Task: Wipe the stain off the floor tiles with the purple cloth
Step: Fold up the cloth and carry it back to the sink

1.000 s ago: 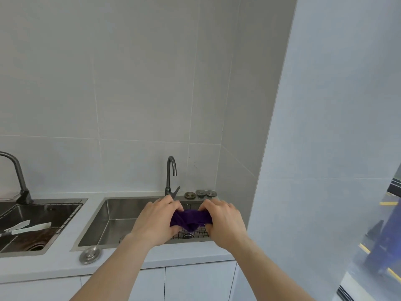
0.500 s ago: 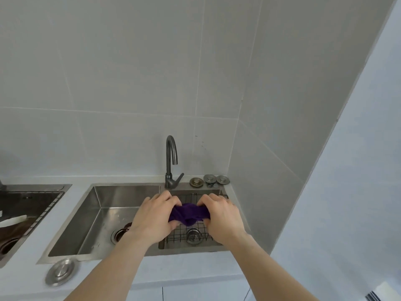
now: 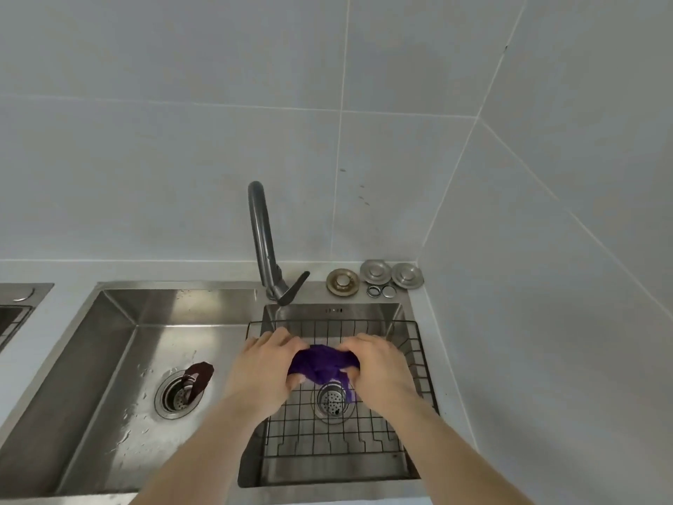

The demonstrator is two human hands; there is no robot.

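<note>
The purple cloth [image 3: 320,364] is bunched into a tight wad between my two hands, above the right basin of a steel sink. My left hand [image 3: 264,369] grips its left end and my right hand [image 3: 378,369] grips its right end, both fists closed around it. A short tail of cloth hangs down beside my right hand, over the drain [image 3: 330,399]. No floor tiles or stain are in view.
A black wire rack [image 3: 411,362] sits in the right basin. The dark faucet [image 3: 264,246] stands behind it. The wet left basin [image 3: 120,359] holds a brown scrap on its drain. Metal drain caps [image 3: 375,277] lie at the back right corner. Tiled walls close in behind and right.
The view has tilted down and moved closer over the sink. Both hands stay shut on the cloth and have sunk lower, over the rack in the right basin.
</note>
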